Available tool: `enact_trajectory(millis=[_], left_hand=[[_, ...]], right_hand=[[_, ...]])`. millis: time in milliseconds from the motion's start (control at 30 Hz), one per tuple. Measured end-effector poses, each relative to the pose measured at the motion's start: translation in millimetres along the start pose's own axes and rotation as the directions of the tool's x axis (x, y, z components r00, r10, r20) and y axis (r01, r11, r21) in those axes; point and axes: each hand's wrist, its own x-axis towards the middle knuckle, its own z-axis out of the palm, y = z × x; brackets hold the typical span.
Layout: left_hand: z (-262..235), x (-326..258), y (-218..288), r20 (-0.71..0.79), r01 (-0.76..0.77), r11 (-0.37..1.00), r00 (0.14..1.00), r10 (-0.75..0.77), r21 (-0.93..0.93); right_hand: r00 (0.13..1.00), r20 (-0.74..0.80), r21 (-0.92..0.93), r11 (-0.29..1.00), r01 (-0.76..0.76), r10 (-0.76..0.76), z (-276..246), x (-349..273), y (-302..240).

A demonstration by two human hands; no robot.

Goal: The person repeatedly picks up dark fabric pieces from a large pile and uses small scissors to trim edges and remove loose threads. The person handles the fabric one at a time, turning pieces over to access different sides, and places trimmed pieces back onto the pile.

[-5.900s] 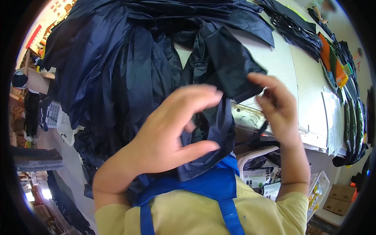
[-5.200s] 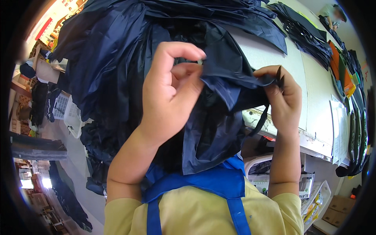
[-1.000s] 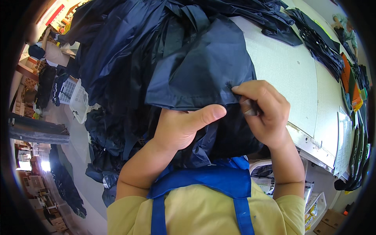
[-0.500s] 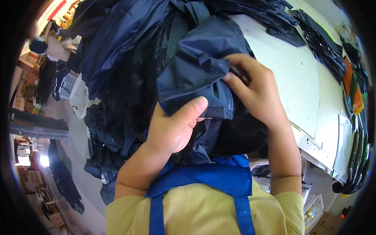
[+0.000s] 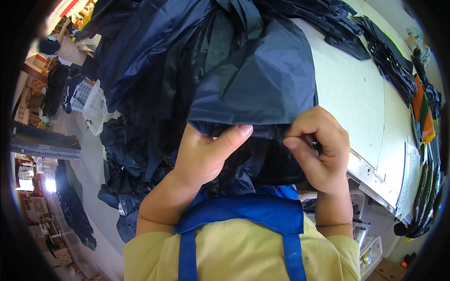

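A dark navy, slightly shiny fabric piece (image 5: 253, 89) lies spread in front of me, its stitched hem facing me. My left hand (image 5: 199, 152) grips it at the hem, with the thumb along the edge and the fingers hidden under the cloth. By the right corner of the hem is my right hand (image 5: 321, 150), its thumb and forefinger curled into a pinch. What sits between those fingertips, if anything, cannot be made out. Behind the piece rises a large heap of dark navy fabric (image 5: 145, 61).
To the right stretches a pale table (image 5: 351, 89), with stacked dark strips (image 5: 386, 56) toward its far side. White plastic baskets (image 5: 96, 110) stand at the left. Another person (image 5: 70, 49) is at the far left, and a further person (image 5: 419, 44) at the far right.
The bunched, folded-over fabric now lies flatter, its hem straightened across. My right hand has moved down and to the right; my left hand has barely shifted.
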Motion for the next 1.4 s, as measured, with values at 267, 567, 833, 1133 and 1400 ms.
enact_trajectory(millis=[267,567,833,1133,1400], left_hand=[[-18,10,-4,0.051,-0.187,0.972,0.982,0.182,0.145],[18,30,25,0.609,-0.724,0.195,0.67,0.425,0.661],[31,38,30,0.276,-0.281,0.706,0.953,0.125,0.65],[24,43,29,0.245,-0.019,0.894,0.964,-0.102,0.447],[24,43,20,0.221,0.032,0.95,0.97,-0.105,0.311]], right_hand=[[0.979,-0.087,0.802,0.596,-0.041,0.183,-24,-16,-1],[0.995,-0.042,0.719,0.694,-0.035,0.094,-30,-15,-7],[0.991,-0.132,-0.086,0.996,0.01,-0.022,-33,0,11],[0.928,-0.347,0.226,0.972,-0.061,0.139,-33,-3,5],[0.961,-0.269,-0.456,0.888,-0.066,-0.067,-13,-7,-11]])
